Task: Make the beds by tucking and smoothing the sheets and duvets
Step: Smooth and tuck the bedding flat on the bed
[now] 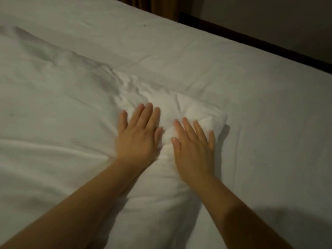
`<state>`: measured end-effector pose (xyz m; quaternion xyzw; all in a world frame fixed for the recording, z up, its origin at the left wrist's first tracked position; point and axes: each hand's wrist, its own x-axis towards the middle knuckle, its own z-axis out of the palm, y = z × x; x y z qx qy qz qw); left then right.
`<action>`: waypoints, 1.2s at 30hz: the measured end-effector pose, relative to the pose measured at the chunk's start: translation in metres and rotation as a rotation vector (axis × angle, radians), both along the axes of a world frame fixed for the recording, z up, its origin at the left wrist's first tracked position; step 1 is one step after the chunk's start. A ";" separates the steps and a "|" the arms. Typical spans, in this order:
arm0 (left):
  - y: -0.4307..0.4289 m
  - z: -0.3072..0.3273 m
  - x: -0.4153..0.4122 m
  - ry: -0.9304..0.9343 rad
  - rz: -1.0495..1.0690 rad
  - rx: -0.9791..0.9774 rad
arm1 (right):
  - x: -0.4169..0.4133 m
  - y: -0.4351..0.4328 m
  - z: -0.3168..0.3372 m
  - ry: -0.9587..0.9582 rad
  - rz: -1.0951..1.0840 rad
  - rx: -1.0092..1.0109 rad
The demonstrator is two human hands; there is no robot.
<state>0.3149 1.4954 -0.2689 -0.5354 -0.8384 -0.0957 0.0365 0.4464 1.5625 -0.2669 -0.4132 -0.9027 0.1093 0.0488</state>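
A white duvet (53, 108) covers the left and middle of the bed, and its wrinkled, bunched corner (194, 108) lies at the centre. My left hand (140, 133) presses flat on the duvet just left of that corner, fingers straight. Beside it, my right hand (194, 142) lies flat on the corner's near edge with fingers spread. Under the duvet, the smooth white sheet (278, 123) shows on the right side of the bed. Neither hand grips any fabric.
The bed's dark far edge (269, 45) runs diagonally across the upper right, with a dim wall behind it. A brown curtain (161, 6) hangs at the top centre. A shadow falls on the sheet at the lower right.
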 end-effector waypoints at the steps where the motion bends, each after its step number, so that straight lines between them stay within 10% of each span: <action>1: -0.007 -0.005 0.005 0.011 0.008 -0.072 | 0.003 -0.005 -0.003 -0.094 -0.005 -0.080; 10: -0.092 0.013 0.048 -0.136 0.017 -0.448 | 0.043 -0.076 0.029 -0.358 -0.047 -0.400; 24: -0.287 0.043 0.118 -0.196 0.010 -0.297 | 0.086 -0.294 0.036 0.041 -0.413 -0.549; 36: -0.455 0.047 0.165 -0.135 -0.121 -0.362 | 0.141 -0.476 0.025 -0.008 -0.304 -0.431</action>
